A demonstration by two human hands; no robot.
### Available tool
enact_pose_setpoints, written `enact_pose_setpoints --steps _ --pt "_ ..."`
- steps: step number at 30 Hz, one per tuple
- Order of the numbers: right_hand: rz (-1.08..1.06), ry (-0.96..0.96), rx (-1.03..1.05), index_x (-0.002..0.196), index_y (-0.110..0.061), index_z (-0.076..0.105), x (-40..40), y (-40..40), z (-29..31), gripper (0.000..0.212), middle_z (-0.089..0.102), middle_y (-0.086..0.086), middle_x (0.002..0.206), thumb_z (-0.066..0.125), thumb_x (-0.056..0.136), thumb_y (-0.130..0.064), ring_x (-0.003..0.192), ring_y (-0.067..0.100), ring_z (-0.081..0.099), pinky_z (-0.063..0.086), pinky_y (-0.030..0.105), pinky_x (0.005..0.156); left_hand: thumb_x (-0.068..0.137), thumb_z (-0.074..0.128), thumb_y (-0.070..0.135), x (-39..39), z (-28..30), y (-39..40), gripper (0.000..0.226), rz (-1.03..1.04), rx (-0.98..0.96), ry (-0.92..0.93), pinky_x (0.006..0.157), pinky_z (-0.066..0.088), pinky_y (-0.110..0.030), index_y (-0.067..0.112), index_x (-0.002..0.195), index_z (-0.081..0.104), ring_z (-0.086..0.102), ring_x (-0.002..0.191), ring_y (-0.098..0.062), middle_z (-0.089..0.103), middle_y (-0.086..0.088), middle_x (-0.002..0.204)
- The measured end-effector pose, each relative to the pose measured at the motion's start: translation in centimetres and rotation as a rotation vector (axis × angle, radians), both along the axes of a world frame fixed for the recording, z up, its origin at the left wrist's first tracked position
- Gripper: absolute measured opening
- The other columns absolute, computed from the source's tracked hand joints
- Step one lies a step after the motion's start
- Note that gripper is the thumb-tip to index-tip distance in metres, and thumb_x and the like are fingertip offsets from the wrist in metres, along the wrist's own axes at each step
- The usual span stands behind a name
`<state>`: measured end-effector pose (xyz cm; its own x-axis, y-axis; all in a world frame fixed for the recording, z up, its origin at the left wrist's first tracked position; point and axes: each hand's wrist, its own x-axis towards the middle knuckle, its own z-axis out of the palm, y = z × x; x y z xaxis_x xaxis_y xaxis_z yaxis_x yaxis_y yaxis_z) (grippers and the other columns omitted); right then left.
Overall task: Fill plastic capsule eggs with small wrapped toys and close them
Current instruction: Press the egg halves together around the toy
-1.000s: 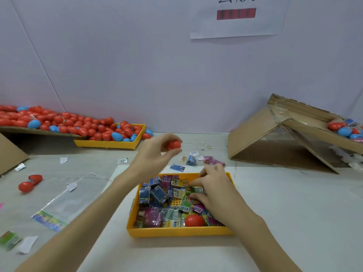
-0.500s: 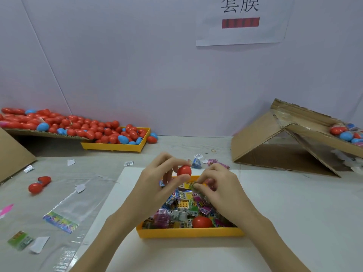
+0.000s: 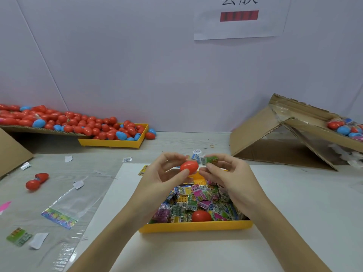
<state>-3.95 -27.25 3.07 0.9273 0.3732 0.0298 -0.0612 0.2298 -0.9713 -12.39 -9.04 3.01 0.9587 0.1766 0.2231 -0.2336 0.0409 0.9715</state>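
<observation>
The person is holding both hands up over the far end of the yellow tray [image 3: 196, 227], the one heaped with wrapped toys [image 3: 198, 201]. The left hand [image 3: 163, 178] is pinching a red capsule egg [image 3: 189, 167] between thumb and fingertips, and the egg is lying with its long axis running sideways, roughly level, one end pointing toward the other hand. The right hand [image 3: 229, 176] is gripping a small green wrapped toy [image 3: 211, 160] between thumb and forefinger, just beyond and to the right of the egg, a little farther from the tray's near rim; the two are looking very close but, as far as I can tell, not touching. The egg is appearing closed, though the seam is too small to make out. So the move, I am judging, is turning on that short gap: the toy is sitting off the egg's right end, and the egg is needing to be opened before the toy can be going in, with the right hand's free fingers nearest to help. Another red egg [image 3: 201, 215] is lying in the tray near its front wall. Off to the tray's left, a further yellow tray [image 3: 112, 143] is holding a heap of red and blue eggs [image 3: 102, 128].
</observation>
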Motion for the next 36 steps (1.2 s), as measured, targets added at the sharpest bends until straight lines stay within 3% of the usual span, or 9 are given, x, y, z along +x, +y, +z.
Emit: enact_pose_setpoints --steps 4,9,12,16,21,25,29,33,36 --pt "0.045 0.076 0.085 0.113 0.002 0.072 0.1 -0.2 0.1 0.027 0.076 0.022 0.106 0.075 0.09 -0.013 0.101 0.029 0.077 0.063 0.031 0.083 0.096 0.07 0.018 0.0 -0.3 -0.4 0.021 0.015 0.106 0.035 0.082 0.058 -0.018 0.019 0.117 0.071 0.075 0.099 -0.017 0.076 0.005 0.112" --pt "-0.042 -0.013 -0.192 0.099 -0.02 0.081 0.2 -0.2 -0.3 0.019 0.078 0.007 0.091 0.08 0.087 -0.035 0.082 0.017 0.072 0.052 0.014 0.058 0.105 0.056 0.015 0.4 -1.0 -0.1 0.021 0.065 0.153 0.099 0.075 0.057 -0.023 0.024 0.107 0.075 0.073 0.087 -0.017 0.074 0.002 0.105" --pt "0.012 0.009 -0.146 0.099 -0.015 0.082 0.1 0.3 -0.7 0.021 0.076 0.005 0.088 0.082 0.085 -0.031 0.089 0.018 0.069 0.06 0.028 0.081 0.097 0.046 0.028 0.6 -0.9 -0.4 0.034 0.11 0.068 0.141 0.058 0.041 -0.027 0.017 0.081 0.074 0.051 0.063 -0.02 0.061 -0.014 0.077" --pt "0.106 -0.048 -0.161 0.095 -0.021 0.083 -0.7 0.9 -0.8 0.017 0.077 0.001 0.087 0.081 0.084 -0.034 0.088 0.009 0.071 0.057 0.022 0.078 0.094 0.057 0.06 0.1 -0.9 -1.2 0.04 0.15 0.236 0.135 0.058 0.043 -0.015 0.022 0.087 0.07 0.052 0.061 -0.003 0.056 0.011 0.066" --pt "0.14 -0.086 -0.156 0.105 -0.019 0.081 -1.0 1.1 -0.6 0.019 0.079 0.004 0.095 0.079 0.088 -0.027 0.09 0.009 0.073 0.056 0.02 0.075 0.093 0.074 0.032 0.0 -0.9 -1.3 0.007 0.26 0.354 0.083 0.069 0.052 -0.014 0.029 0.091 0.068 0.063 0.083 -0.001 0.065 0.018 0.087" --pt "0.212 -0.239 -0.294 0.126 -0.031 0.07 -0.7 0.2 0.1 0.037 0.077 -0.006 0.109 0.078 0.091 -0.031 0.1 0.008 0.074 0.06 0.022 0.082 0.092 0.077 0.018 -0.2 -0.9 -0.5 0.012 0.309 0.65 -0.064 0.076 0.049 -0.011 0.027 0.095 0.07 0.064 0.092 -0.004 0.068 0.016 0.091" --pt "0.145 -0.572 -0.558 0.105 -0.026 0.08 -0.5 0.0 -0.1 0.015 0.077 -0.014 0.092 0.08 0.09 -0.022 0.091 0.001 0.072 0.058 0.018 0.08 0.091 0.077 0.015 -0.3 -1.0 -0.2 0.013 0.272 0.925 -0.148 0.077 0.045 -0.009 0.018 0.102 0.071 0.061 0.093 -0.006 0.066 0.006 0.098" --pt "0.023 -0.553 -0.541 0.089 -0.025 0.081 -0.3 0.0 -0.4 0.003 0.076 -0.008 0.078 0.083 0.087 -0.027 0.075 0.004 0.071 0.054 0.017 0.068 0.096 0.067 0.037 -0.5 -0.6 -0.1 0.029 0.104 0.654 0.028 0.082 0.047 -0.009 0.027 0.124 0.066 0.061 0.1 0.001 0.064 0.012 0.11" --pt "-0.011 -0.353 -0.362 0.082 -0.022 0.08 0.0 -0.5 -0.3 0.017 0.075 0.0 0.074 0.081 0.086 -0.039 0.066 0.007 0.066 0.051 0.018 0.059 0.104 0.057 0.022 -0.5 0.1 0.1 0.037 -0.03 0.308 0.12 0.081 0.051 -0.014 0.031 0.14 0.059 0.066 0.084 -0.001 0.067 0.0 0.098"
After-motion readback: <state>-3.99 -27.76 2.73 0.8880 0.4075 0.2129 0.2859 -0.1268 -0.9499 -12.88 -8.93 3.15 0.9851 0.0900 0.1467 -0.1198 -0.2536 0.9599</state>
